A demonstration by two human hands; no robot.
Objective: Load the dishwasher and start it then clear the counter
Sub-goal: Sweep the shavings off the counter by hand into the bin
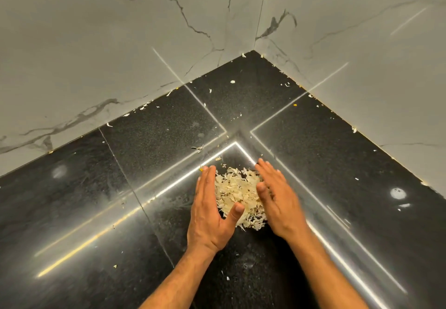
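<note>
While you're leaning over the corner: your two bare hands sit on either side of one heap of scraps.
Scraps: a pale yellowish-white pile of thin papery peel flakes [239, 197], loose and ragged at the edges, lying on the desk just in front of you.
Desk: glossy black speckled stone desk [149, 144], an L-shaped corner with thin seams between the slabs and bright strip-light reflections crossing just beyond the pile.
Left hand: your left hand [212, 209] stands on edge along the left side of the pile, fingers straight and together pointing away from you, thumb spread out over the pile's near left edge. It's wide, gripping nothing, just touching the flakes.
Right hand: your right hand [277, 197] is on the right side of the pile, fingers straight and angled up toward the left, also spread flat and holding nothing. It looks a bit motion-blurred near the thumb, so can't tell exactly how much of it touches the flakes.
Between them: the pile fills the gap between both palms.
Strays: small white flecks [233, 82] dotted over the desk, mostly back toward the corner and along the wall edges, well apart from the pile.
Walls: light grey marble-look wall panels [120, 43] with dark veins, meeting at the corner behind the desk.
</note>
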